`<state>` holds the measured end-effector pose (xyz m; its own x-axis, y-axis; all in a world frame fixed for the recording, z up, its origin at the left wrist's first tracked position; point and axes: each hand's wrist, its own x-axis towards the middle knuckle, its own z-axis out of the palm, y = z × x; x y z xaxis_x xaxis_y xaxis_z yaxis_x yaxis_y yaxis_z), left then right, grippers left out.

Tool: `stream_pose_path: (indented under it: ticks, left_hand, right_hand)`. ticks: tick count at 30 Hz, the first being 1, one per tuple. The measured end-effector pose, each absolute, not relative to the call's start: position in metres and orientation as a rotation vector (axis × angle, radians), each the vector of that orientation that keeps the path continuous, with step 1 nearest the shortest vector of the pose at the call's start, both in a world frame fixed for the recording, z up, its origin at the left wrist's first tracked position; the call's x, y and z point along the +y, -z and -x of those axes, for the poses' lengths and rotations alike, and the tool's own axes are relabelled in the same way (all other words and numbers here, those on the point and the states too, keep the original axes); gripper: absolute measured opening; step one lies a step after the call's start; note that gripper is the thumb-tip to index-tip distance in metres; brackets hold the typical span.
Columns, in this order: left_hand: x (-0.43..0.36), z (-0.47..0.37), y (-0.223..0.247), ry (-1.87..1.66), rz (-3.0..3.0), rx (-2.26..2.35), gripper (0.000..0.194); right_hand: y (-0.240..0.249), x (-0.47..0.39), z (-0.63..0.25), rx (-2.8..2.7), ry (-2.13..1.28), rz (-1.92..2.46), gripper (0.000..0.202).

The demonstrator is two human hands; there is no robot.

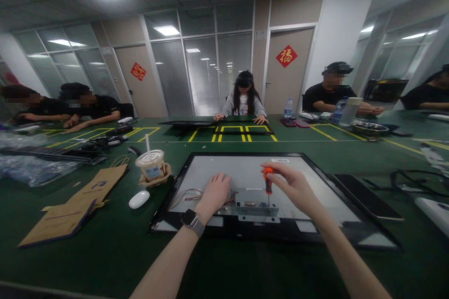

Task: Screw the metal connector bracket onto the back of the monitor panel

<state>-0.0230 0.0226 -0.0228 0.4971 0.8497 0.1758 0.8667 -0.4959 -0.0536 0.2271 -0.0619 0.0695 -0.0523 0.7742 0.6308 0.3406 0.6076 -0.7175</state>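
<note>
My right hand (pixel 293 186) is closed on the orange and black handle of a screwdriver (pixel 268 181). It stands upright, its shaft pointing down onto a metal bracket (pixel 257 212) at the near edge of a flat display panel (pixel 245 168). The contact at the tip is too small to make out. With fingers stretched out, my left hand (pixel 215 192) lies on the panel beside the bracket's left end; its thumb is hidden. Thin wires (pixel 189 195) run across the panel left of that hand. The panel lies face flat, with a black frame around a pale grey back.
Left of the panel are a lidded drink cup (pixel 152 166) with a straw, a white mouse (pixel 139 200) and a brown paper bag (pixel 75 208). A dark flat slab (pixel 366 196) and black cables (pixel 414 180) lie on the right. Across the table a person handles another panel (pixel 196 124).
</note>
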Motion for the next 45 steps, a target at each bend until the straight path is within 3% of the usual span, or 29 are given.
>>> stream_pose_path:
  ticks: [18, 30, 34, 40, 45]
  left_hand:
    - [0.023, 0.024, 0.022, 0.144, 2.580, -1.507, 0.042]
    - [0.023, 0.022, 0.020, 0.151, 2.569, -1.489, 0.040]
    - [0.022, 0.023, 0.021, 0.177, 2.564, -1.501, 0.042]
    - [0.024, 0.025, 0.024, 0.198, 2.581, -1.481, 0.041]
    - [0.026, 0.025, 0.026, 0.189, 2.592, -1.440, 0.041]
  right_hand:
    - [-0.095, -0.073, -0.243, -1.817, -0.449, 0.963, 0.017]
    - [-0.075, -0.063, -0.243, -1.569, -1.066, 0.682, 0.032]
    - [-0.066, -0.062, -0.235, -1.416, -1.242, 0.597, 0.027]
    - [-0.056, -0.057, -0.238, -1.347, -1.041, 0.668, 0.032]
    - [-0.063, -0.060, -0.251, -1.467, -1.119, 0.667, 0.025]
